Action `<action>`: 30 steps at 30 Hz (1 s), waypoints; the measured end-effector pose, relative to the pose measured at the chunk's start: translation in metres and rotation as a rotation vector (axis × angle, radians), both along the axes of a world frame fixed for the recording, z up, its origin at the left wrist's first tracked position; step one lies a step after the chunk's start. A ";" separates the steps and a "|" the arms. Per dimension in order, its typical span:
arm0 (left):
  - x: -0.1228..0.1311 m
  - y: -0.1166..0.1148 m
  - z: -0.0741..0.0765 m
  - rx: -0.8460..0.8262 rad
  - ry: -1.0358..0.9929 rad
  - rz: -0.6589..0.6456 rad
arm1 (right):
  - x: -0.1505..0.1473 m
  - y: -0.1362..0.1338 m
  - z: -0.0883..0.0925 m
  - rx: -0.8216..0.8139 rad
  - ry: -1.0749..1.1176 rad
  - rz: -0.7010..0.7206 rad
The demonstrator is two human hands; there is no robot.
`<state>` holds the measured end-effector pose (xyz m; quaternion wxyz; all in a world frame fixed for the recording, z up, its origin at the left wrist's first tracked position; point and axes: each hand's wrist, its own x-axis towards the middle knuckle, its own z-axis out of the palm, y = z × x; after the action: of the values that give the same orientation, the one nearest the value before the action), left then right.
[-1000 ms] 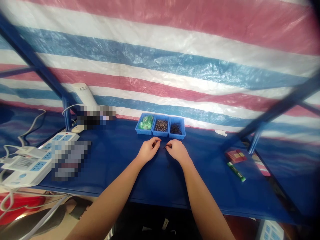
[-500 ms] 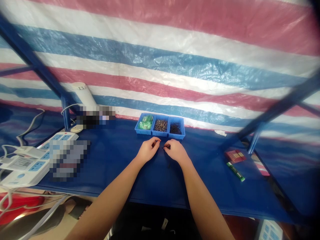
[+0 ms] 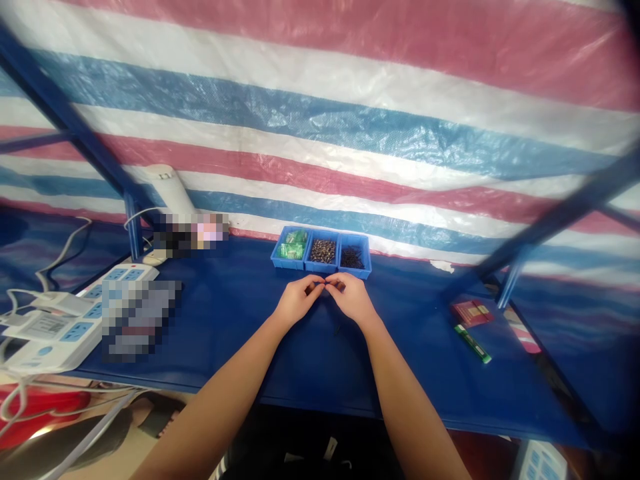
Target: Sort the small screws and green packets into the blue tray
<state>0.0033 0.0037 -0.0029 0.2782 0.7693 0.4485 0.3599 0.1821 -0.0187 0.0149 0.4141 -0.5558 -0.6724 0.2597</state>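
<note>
My left hand (image 3: pixel 299 298) and my right hand (image 3: pixel 351 297) meet fingertip to fingertip just in front of three blue bins. Both are closed in a pinch. A small dark thin piece sits at the right fingertips, mostly covered now. Whatever the left fingers pinch is too small to make out. The left bin (image 3: pixel 287 265) contains green packets (image 3: pixel 293 245). Small brassy and dark metal parts (image 3: pixel 323 251) fill the middle bin (image 3: pixel 321 269). Thin black pieces, perhaps screws, (image 3: pixel 352 257) lie in the right bin (image 3: pixel 354 273). Another small dark piece (image 3: pixel 337 329) rests on the table below my right hand.
A white power strip (image 3: pixel 75 340) with plugs and cables covers the blue table's (image 3: pixel 215 320) left end, near blurred-out items. At right lie a red box (image 3: pixel 473 312) and a green strip-shaped pack (image 3: pixel 473 343). Blue frame posts (image 3: pixel 513 273) flank the table; a striped tarp (image 3: pixel 320 120) hangs behind.
My hands have come together; the gap between their fingertips has closed. The dark piece that stuck out from my right fingers is now mostly hidden.
</note>
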 end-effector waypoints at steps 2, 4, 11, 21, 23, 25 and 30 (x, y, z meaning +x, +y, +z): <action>0.000 0.000 0.001 0.005 -0.002 0.012 | 0.000 0.000 0.001 0.004 0.054 -0.008; 0.000 -0.001 0.002 0.000 -0.002 0.009 | 0.001 0.000 0.002 0.009 0.089 -0.023; 0.000 -0.002 0.003 -0.015 -0.027 0.006 | -0.002 0.000 0.004 0.020 0.084 -0.012; 0.000 -0.004 0.009 -0.037 -0.055 0.023 | -0.007 0.000 0.002 0.002 0.188 0.001; 0.000 -0.004 0.008 -0.040 -0.072 0.033 | -0.007 0.000 0.002 0.005 0.215 -0.014; 0.001 -0.004 0.007 -0.033 -0.088 0.042 | -0.007 0.000 0.002 -0.001 0.227 -0.027; 0.000 -0.004 0.005 -0.022 -0.109 0.053 | -0.007 0.000 0.003 -0.016 0.233 -0.025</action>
<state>0.0037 0.0000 0.0025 0.3013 0.7334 0.4568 0.4033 0.1749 -0.0189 0.0183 0.4882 -0.5334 -0.6106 0.3229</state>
